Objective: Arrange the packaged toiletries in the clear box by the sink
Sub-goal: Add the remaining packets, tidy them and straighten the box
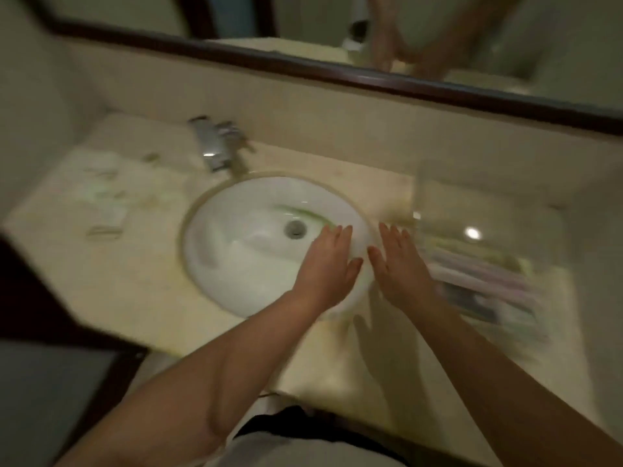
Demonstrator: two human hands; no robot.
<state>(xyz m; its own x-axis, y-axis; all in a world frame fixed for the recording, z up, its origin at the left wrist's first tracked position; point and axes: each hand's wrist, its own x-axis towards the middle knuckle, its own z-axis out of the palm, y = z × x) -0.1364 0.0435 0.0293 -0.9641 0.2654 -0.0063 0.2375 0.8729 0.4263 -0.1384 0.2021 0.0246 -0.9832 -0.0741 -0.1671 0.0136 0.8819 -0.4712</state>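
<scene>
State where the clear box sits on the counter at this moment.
In the head view the clear box stands on the counter to the right of the sink, just beyond the right hand, with long packaged toiletries lying in it.

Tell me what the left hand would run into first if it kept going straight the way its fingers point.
Probably the long green packet lying in the sink just past the left hand's fingertips, near the drain. The picture is blurred, so the hand's height above it is unclear.
</scene>
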